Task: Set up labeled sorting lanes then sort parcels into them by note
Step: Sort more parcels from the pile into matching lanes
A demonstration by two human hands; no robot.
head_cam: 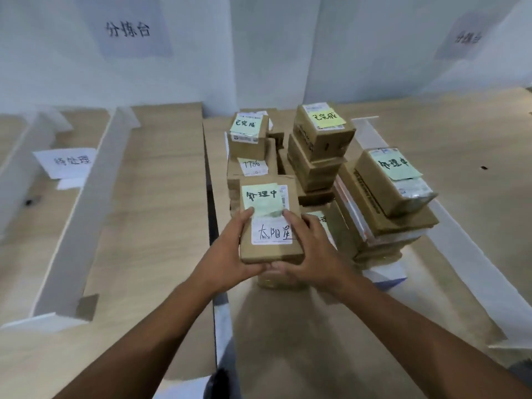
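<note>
Wooden surface (161,197) carrying white divider (86,203) at left. Parcel pile (319,168) sitting right of centre. Box (270,251) being held at pile's near edge, left hand (227,254) and right hand (313,249) gripping its sides, fingers (277,266) curling underneath, thumbs touching green note (262,197) on top.

Parcel sorting station: wall sign (128,30), stacked parcels (319,151).

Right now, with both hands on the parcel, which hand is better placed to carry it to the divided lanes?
Probably left. The left hand grips the parcel on the side nearest the lanes; the right hand would have to reach across.
</note>
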